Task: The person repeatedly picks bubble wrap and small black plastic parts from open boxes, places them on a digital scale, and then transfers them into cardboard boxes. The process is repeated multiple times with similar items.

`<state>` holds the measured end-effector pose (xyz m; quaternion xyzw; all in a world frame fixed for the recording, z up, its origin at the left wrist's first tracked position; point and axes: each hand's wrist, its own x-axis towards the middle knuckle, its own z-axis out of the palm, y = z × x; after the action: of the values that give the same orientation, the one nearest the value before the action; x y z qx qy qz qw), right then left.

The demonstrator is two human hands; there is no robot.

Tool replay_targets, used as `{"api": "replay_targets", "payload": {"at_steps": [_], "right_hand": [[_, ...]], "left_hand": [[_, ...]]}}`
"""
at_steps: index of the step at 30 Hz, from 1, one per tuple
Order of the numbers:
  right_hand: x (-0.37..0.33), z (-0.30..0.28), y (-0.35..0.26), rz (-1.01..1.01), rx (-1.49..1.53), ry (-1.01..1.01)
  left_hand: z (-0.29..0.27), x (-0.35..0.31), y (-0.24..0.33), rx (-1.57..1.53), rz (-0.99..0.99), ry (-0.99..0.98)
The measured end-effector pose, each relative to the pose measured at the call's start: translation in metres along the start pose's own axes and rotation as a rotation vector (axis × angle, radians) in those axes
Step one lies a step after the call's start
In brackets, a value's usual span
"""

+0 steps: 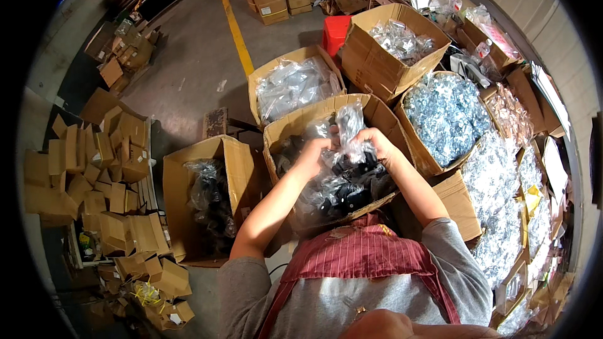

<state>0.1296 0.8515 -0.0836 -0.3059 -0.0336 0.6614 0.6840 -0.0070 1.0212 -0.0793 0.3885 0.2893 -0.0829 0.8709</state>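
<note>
Both my hands are over the middle cardboard box, which is full of clear plastic bags and black parts. A crinkled clear plastic bag stands up between them. My right hand is closed on the right side of this bag. On its left side my left hand has its fingers closed on the same plastic. Dark pieces show just below my fingers, and I cannot tell whether they are inside the bag. The fingertips are partly hidden by the shiny plastic.
A box of bagged dark parts stands on the left, and a box of clear bags lies beyond. At the right are a tall box, a box of bluish bagged pieces and heaped plastic bags. Flattened and empty cartons pile up far left.
</note>
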Motion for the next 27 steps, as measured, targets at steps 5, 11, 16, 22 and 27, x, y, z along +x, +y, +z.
{"api": "replay_targets", "payload": {"at_steps": [5,11,16,22,27], "right_hand": [[0.001,-0.007,-0.013,-0.201,0.013,0.11],[0.01,-0.012,0.009,-0.107,-0.25,0.17],[0.003,0.01,0.014,-0.072,-0.304,0.161],[0.027,-0.061,0.01,-0.105,-0.216,0.07],[0.027,-0.063,-0.005,0.016,-0.018,0.164]], "left_hand": [[-0.024,0.02,-0.004,-0.162,0.134,0.104],[0.014,-0.005,0.004,-0.063,0.167,0.135],[0.02,-0.006,-0.006,0.185,0.238,0.064],[0.011,0.009,-0.007,0.031,0.146,0.053],[0.01,-0.007,0.009,-0.197,0.085,-0.13]]}}
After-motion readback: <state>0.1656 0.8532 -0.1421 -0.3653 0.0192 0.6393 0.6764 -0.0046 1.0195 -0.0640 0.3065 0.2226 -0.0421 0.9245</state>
